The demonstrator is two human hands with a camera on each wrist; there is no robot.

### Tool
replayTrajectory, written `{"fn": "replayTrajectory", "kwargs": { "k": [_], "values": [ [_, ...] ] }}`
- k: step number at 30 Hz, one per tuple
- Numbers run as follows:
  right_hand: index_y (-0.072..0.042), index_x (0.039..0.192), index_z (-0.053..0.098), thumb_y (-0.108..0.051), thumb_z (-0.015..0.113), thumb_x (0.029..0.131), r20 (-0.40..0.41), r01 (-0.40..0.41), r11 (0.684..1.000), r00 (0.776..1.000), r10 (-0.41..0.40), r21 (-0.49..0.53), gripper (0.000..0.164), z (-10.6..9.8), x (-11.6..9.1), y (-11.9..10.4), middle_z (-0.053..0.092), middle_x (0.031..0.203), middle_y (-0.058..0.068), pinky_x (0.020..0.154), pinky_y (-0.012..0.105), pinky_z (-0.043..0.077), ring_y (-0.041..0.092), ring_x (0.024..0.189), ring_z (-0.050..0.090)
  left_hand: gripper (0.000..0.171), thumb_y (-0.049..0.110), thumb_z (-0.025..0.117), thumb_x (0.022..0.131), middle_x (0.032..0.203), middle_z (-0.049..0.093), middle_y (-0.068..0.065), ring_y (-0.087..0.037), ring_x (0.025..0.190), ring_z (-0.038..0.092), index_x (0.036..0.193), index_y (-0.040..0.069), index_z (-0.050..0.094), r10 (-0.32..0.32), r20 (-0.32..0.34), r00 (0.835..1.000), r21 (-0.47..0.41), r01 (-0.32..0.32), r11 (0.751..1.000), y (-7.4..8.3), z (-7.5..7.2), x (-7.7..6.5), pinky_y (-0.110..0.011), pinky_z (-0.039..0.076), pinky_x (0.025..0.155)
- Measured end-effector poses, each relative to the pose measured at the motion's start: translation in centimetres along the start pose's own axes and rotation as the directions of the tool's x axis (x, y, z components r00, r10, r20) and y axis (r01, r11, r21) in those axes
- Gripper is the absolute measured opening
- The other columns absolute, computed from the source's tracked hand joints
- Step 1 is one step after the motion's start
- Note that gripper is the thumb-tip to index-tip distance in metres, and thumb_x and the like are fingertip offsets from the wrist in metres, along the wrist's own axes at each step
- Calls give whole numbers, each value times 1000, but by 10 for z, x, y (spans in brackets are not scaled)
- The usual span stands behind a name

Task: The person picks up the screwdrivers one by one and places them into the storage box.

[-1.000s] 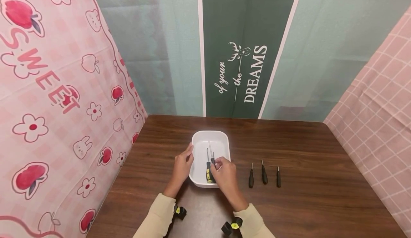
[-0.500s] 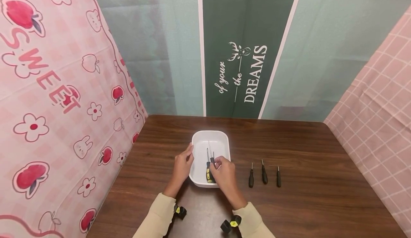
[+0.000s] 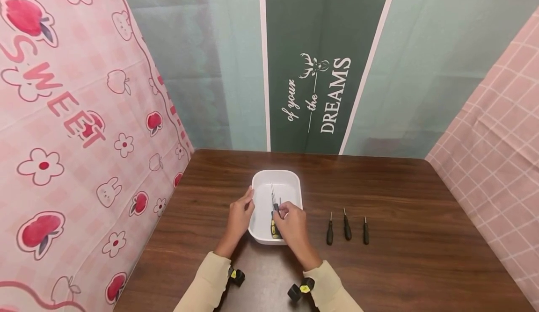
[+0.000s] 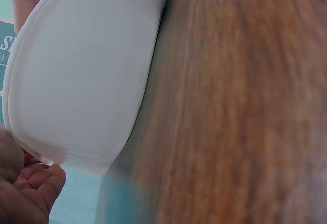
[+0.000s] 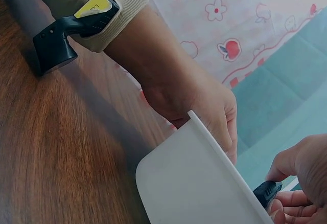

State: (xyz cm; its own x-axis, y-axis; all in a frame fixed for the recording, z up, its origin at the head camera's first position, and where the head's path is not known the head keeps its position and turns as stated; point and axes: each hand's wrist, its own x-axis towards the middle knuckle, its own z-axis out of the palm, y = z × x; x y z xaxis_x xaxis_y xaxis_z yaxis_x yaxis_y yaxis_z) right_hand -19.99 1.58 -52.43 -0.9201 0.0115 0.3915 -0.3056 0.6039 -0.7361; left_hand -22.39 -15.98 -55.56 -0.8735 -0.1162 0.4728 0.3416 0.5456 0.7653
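A white rectangular tray [image 3: 261,214] stands on the table with screwdrivers in it. My left hand [image 3: 241,214] holds the tray's left side, its fingers against the outer wall. Over the near right part of the tray, my right hand [image 3: 292,223] pinches a dark-handled screwdriver [image 3: 276,207], its long thin shaft pointing away from me. Part of that handle [image 5: 266,192] shows between thumb and fingers in the right wrist view. Beneath it lies a black-and-yellow screwdriver [image 3: 274,229]. Beside my fingers a short metal shaft [image 3: 280,201] sticks out; the rest of it is hidden.
Right of the tray, three small black screwdrivers lie in a row: a left one [image 3: 330,232], a middle one [image 3: 347,228] and a right one [image 3: 366,233]. The brown wooden table [image 3: 400,195] is bordered by a pink curtain [image 3: 139,176] and a green-teal backdrop [image 3: 311,115].
My right hand has shifted slightly left, and the screwdriver in it now lies closer over the black-and-yellow one. My left hand stays on the tray.
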Motion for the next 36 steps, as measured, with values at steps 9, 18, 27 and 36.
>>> {"fn": "replayTrajectory", "kwargs": {
  "k": [9,18,27,36],
  "values": [
    [-4,76,68,-5,78,77,16,11,1000,1000,-11,9,11,3,1,0,55,59,-7,55,26,46,10,57,53,34,-8,63,92,134,61,-18,-34,123,59,126,-8,65,-18,8,1000,13,17,1000,1,0,0,-46,48,102],
    [-5,78,69,-9,77,79,56,-35,999,998,35,-12,9,4,5,-4,56,60,-7,55,25,45,11,57,53,34,-8,63,93,134,61,-18,-34,124,59,126,-8,65,-32,10,999,12,32,999,2,0,1,-46,47,103],
    [-4,78,70,-10,78,79,71,-15,1000,997,16,-11,9,4,6,-4,55,59,-6,54,26,45,12,56,52,33,-8,62,92,133,61,-19,-34,123,59,125,-9,65,-19,3,1000,9,19,1000,2,-1,1,-46,48,103],
    [-5,78,70,-12,78,80,108,-44,998,993,48,-36,11,8,6,-1,56,59,-6,55,26,46,11,57,51,33,-8,63,92,133,61,-19,-34,123,59,125,-9,66,-14,1,1000,14,14,1000,0,0,1,-47,48,102]
  ]
}}
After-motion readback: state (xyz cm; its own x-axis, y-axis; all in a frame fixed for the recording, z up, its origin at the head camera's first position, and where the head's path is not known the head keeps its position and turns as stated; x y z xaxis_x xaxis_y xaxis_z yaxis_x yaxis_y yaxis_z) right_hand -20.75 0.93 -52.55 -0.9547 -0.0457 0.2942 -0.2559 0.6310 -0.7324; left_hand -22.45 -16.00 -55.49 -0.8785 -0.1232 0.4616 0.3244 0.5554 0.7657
